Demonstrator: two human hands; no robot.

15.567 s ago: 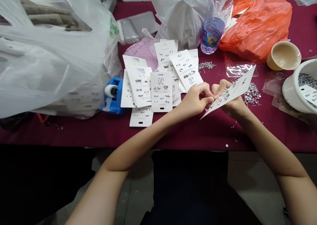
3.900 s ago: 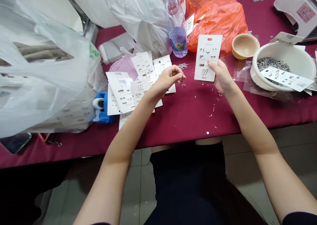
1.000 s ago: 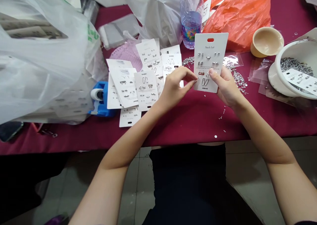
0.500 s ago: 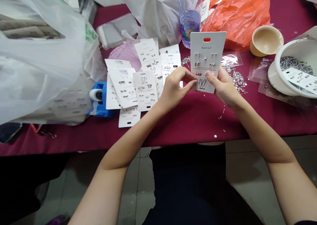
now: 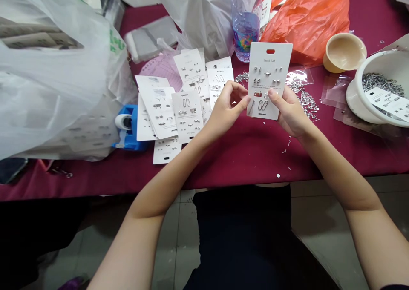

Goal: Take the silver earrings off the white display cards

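My right hand point(image 5: 292, 111) is closed on the lower right of a white earring card point(image 5: 269, 60), thumb on the front and the other fingers behind. The card is upright, its printed face toward me, with a slot at the top. Small silver studs sit in rows on it, with a pair of long loop earrings and a thin dangling piece near the bottom. Just beside the card's left edge is my left hand point(image 5: 228, 102), fingers curved, thumb and forefinger apart. Whether its thumb tip touches the edge I cannot tell. Nothing shows between its fingers.
Filled earring cards point(image 5: 188, 115) lie in an overlapping pile at left, beside a blue tape dispenser point(image 5: 131, 128). Loose silver pieces point(image 5: 305, 100) are scattered on the maroon cloth point(image 5: 243, 162). Around stand a white bowl point(image 5: 354, 98), tan cup point(image 5: 345, 53), bottle point(image 5: 246, 32), orange bag point(image 5: 311, 21) and white bag point(image 5: 64, 81).
My left thumb and forefinger have come away from the card's lower left and parted slightly. A thin dangling piece now shows there. The card has shifted a little right in my right hand.
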